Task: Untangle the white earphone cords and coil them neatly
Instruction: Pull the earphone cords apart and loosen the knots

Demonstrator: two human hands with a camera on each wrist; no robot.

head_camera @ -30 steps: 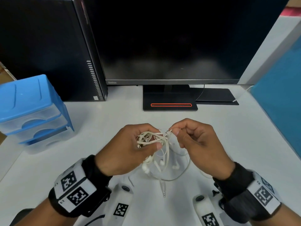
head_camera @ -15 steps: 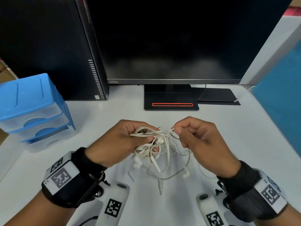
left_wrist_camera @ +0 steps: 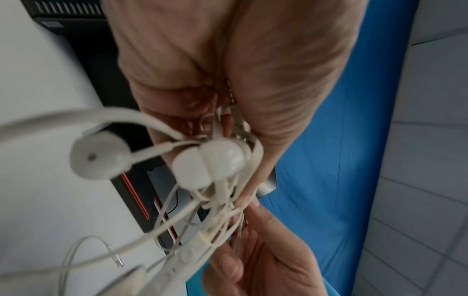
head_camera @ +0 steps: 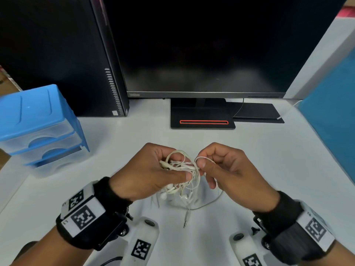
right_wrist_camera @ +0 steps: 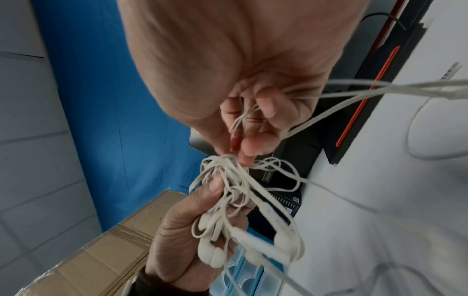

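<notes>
Blue drawer unit (head_camera: 38,129): drawers prob. empty; both hands grip cords (head_camera: 184,169).

white earphone cords (head_camera: 182,169) | tangled bundle | held above desk, plug dangling

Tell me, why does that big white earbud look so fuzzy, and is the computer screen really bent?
Left wrist view: the earbud sits very close to the lens, so it blurs. Head view: the wide lens bends the monitor edges; the tangled cords look sharp.

smooth white plastic earphone cords (head_camera: 182,169); matt white desk (head_camera: 259,160); glossy blue plastic drawers (head_camera: 36,120).
</notes>
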